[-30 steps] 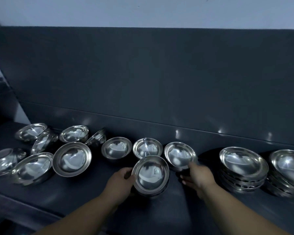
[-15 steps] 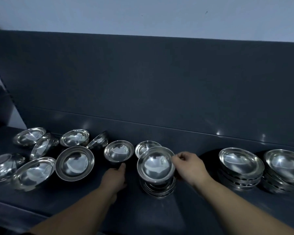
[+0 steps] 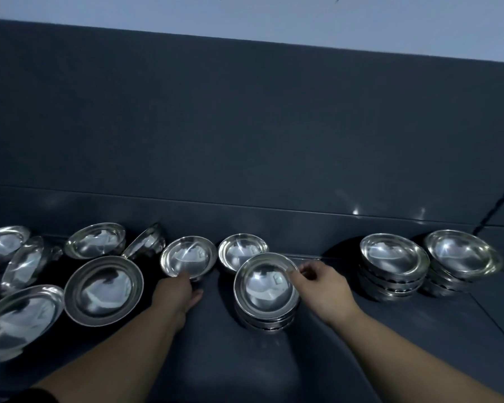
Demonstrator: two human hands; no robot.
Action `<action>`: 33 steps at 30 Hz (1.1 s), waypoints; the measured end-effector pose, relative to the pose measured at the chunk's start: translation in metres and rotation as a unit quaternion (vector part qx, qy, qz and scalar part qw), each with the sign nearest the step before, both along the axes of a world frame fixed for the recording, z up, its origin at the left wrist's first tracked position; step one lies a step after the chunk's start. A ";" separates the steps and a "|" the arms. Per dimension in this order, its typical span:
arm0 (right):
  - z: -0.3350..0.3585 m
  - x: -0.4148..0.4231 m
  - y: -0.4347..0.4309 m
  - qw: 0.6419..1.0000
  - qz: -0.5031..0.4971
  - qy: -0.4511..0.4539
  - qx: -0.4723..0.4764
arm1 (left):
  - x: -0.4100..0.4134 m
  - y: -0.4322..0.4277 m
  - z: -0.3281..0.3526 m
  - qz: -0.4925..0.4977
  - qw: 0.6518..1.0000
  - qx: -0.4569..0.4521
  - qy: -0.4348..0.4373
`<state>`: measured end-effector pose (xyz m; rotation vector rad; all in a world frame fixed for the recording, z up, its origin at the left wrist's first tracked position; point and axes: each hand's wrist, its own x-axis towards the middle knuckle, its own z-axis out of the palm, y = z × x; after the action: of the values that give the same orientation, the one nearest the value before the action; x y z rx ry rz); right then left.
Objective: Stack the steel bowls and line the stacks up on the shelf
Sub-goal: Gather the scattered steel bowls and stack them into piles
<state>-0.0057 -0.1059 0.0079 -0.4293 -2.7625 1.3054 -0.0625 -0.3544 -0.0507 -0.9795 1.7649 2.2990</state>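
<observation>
steel top bowl [image 3: 264, 283] shiny, on short stack [image 3: 266, 322]; right grip [image 3: 320, 289] pinches its rim; left grip [image 3: 176, 295] holds small bowl [image 3: 188, 255]

Dark shelf [image 3: 245, 359] carries loose steel bowls [image 3: 104, 289] left, three stacks [image 3: 393, 269] right

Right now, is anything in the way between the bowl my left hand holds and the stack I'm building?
Nothing visible. Only bare shelf separates the steel bowl your left hand holds from the stack. A single bowl sits behind that gap; your right hand pinches the stack's right rim.
</observation>
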 end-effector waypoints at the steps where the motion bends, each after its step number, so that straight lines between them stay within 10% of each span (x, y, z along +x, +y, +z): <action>1: -0.003 0.001 0.000 1.000 -0.007 -0.006 -0.006 | 0.000 0.000 0.002 -0.003 1.000 0.010 -0.001; 11: -0.008 0.003 -0.006 0.998 -0.031 -0.032 -0.050 | 0.025 -0.001 0.030 -0.052 0.998 0.024 0.039; 33: -0.009 0.018 0.009 0.978 -0.031 -0.091 -0.186 | 0.057 0.046 0.062 -0.258 0.919 -0.281 0.097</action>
<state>0.0119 -0.0971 -0.0009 -0.6808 -2.6090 1.8612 -0.0055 -0.3079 0.0111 -0.2491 2.4659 1.6362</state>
